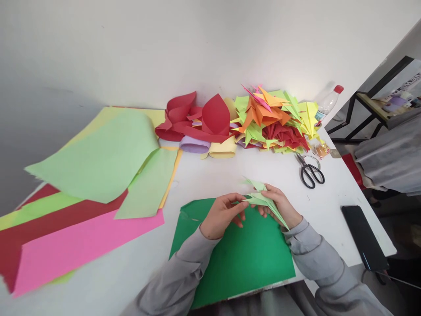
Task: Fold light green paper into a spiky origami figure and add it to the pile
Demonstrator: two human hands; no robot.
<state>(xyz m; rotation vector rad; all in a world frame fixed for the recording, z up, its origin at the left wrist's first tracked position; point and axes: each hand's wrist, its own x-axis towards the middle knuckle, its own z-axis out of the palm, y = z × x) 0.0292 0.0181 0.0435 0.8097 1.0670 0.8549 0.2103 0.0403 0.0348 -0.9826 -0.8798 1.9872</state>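
A pale green folded paper figure [263, 199] with pointed tips is held up over a dark green sheet [246, 254] near the table's front edge. My right hand [279, 204] is closed on the figure's right side, and one long point sticks out below toward the wrist. My left hand [225, 213] pinches a thin tip on the figure's left with thumb and forefinger. Its other fingers curl underneath, partly hidden.
Large coloured sheets [98, 153] cover the table's left. Rolled red paper [215, 114] and a heap of folded paper figures [269, 116] lie along the wall. Black-handled scissors [310, 172], a plastic bottle [329, 104] and a black phone [365, 237] are on the right.
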